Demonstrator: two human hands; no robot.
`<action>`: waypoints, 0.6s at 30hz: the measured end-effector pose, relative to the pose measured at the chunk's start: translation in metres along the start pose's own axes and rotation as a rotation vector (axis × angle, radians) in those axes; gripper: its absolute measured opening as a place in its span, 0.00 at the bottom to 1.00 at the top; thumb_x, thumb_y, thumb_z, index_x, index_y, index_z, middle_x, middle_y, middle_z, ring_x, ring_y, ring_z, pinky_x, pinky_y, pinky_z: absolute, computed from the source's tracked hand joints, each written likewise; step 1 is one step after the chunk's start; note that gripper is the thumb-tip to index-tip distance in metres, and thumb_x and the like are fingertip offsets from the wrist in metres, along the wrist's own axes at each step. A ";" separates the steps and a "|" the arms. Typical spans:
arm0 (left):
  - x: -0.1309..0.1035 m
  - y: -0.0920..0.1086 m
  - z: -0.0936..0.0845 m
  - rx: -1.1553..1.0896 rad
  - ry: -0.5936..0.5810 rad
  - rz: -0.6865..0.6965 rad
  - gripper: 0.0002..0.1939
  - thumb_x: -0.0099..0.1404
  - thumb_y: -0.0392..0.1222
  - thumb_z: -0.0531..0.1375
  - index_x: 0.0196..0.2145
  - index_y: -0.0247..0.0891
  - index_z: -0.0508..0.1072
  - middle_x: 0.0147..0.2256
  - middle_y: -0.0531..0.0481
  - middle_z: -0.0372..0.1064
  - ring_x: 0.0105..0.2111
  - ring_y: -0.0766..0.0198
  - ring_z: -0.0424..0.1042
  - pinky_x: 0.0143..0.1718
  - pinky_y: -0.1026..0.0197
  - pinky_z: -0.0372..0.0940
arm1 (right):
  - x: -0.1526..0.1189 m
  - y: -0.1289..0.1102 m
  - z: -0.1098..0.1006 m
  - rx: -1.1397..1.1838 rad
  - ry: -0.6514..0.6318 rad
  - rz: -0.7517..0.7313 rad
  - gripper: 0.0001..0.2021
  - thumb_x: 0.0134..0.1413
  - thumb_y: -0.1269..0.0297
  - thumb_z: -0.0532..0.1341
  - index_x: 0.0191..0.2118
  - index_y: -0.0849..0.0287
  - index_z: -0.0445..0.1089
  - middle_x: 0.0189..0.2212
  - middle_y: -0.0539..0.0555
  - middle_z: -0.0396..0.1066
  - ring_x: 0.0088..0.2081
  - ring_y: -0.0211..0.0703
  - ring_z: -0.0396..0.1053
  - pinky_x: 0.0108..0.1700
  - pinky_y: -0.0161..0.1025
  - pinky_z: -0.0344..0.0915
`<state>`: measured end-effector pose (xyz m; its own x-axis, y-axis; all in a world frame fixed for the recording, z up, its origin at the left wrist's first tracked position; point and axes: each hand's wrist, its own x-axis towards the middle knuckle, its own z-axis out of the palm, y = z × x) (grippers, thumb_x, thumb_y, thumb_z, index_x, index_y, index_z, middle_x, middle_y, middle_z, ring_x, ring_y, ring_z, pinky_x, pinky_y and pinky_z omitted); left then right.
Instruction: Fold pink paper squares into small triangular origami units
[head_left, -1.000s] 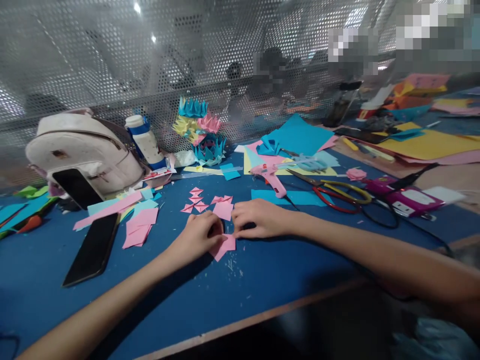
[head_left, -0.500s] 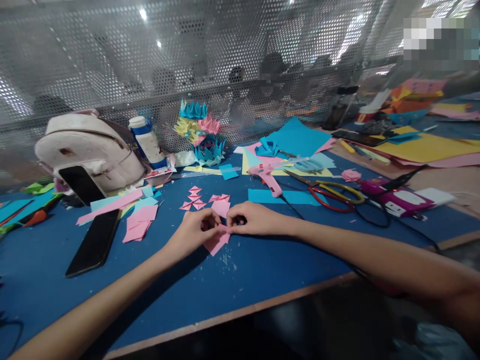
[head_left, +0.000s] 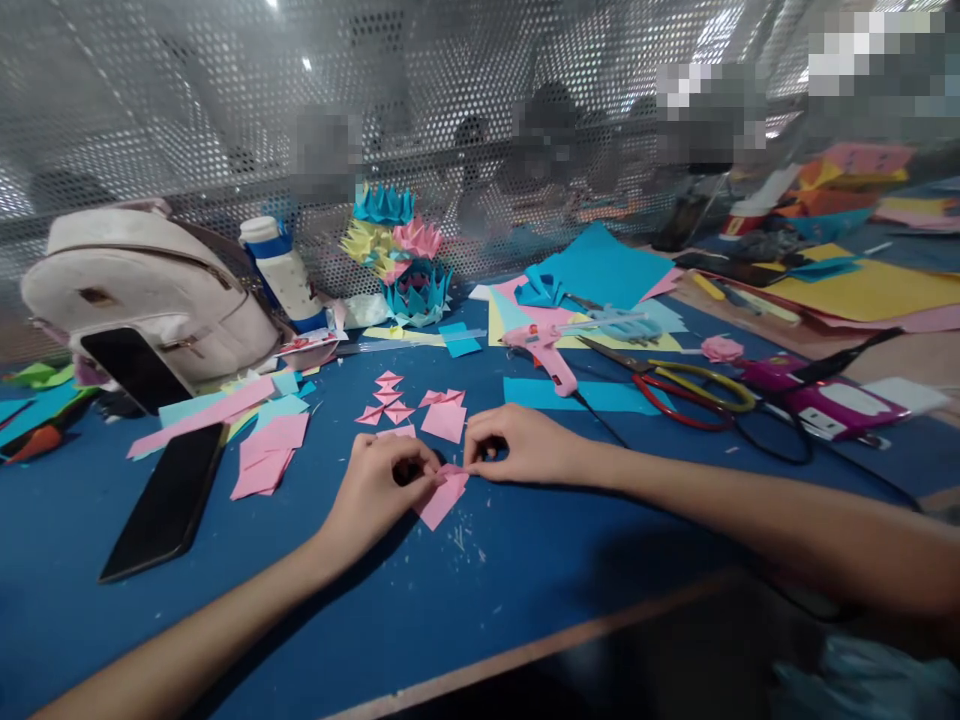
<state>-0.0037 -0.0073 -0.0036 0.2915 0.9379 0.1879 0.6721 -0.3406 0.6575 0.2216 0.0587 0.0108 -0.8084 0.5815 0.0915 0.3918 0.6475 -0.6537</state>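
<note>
Near the middle of the blue table, a small pink paper piece (head_left: 442,500) lies between my hands. My left hand (head_left: 384,482) pinches its left side with thumb and index finger. From the right, my right hand (head_left: 517,447) pinches the paper's upper right corner, its fingertips close to those of my left hand. Just beyond are a pink paper square (head_left: 444,419) and a cluster of folded pink pieces (head_left: 388,398). Another pink sheet shows partly behind my left hand.
A pink glue gun (head_left: 546,352), scissors (head_left: 694,393) and a purple case (head_left: 825,400) are at the right. A phone (head_left: 163,505), pink papers (head_left: 268,455), a backpack (head_left: 154,295) and a bottle (head_left: 285,275) stand or lie left. Folded paper crowns (head_left: 416,290) are at the back.
The view has shifted slightly. My hands have drawn a little apart around the pink piece, and the pink square beyond them is now fully uncovered.
</note>
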 end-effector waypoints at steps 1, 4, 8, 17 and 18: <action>-0.001 0.000 -0.001 0.009 0.002 0.000 0.05 0.64 0.38 0.63 0.30 0.41 0.77 0.31 0.54 0.77 0.32 0.63 0.71 0.42 0.56 0.58 | -0.001 0.000 0.002 -0.022 0.019 0.001 0.02 0.53 0.71 0.65 0.31 0.59 0.75 0.32 0.49 0.75 0.33 0.36 0.68 0.34 0.33 0.59; -0.003 -0.001 -0.003 0.023 0.001 0.005 0.06 0.65 0.38 0.61 0.31 0.43 0.77 0.33 0.55 0.77 0.33 0.62 0.71 0.44 0.54 0.55 | -0.001 -0.001 0.007 -0.048 0.051 0.015 0.02 0.51 0.72 0.64 0.31 0.59 0.73 0.32 0.48 0.74 0.33 0.35 0.68 0.33 0.32 0.58; -0.002 -0.004 -0.002 0.025 -0.007 0.020 0.07 0.66 0.38 0.60 0.30 0.43 0.76 0.32 0.56 0.77 0.33 0.62 0.71 0.43 0.54 0.53 | 0.000 0.000 0.012 -0.060 0.079 -0.001 0.04 0.49 0.74 0.64 0.30 0.58 0.71 0.31 0.47 0.72 0.34 0.35 0.67 0.33 0.31 0.57; -0.006 0.000 -0.004 0.040 0.016 0.180 0.07 0.71 0.36 0.60 0.37 0.46 0.77 0.35 0.58 0.77 0.34 0.64 0.70 0.42 0.54 0.50 | -0.005 0.009 0.015 -0.198 0.131 -0.272 0.07 0.65 0.67 0.59 0.38 0.56 0.75 0.37 0.50 0.77 0.38 0.37 0.71 0.38 0.34 0.59; -0.006 0.000 -0.005 0.050 0.023 0.224 0.08 0.72 0.36 0.59 0.38 0.46 0.77 0.36 0.58 0.78 0.35 0.63 0.70 0.43 0.53 0.49 | -0.005 0.010 0.014 -0.258 0.119 -0.315 0.08 0.67 0.66 0.58 0.39 0.56 0.75 0.37 0.50 0.77 0.38 0.37 0.71 0.37 0.34 0.58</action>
<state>-0.0089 -0.0128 -0.0014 0.4221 0.8395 0.3422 0.6256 -0.5429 0.5602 0.2233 0.0552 -0.0064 -0.8559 0.3784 0.3525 0.2432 0.8960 -0.3715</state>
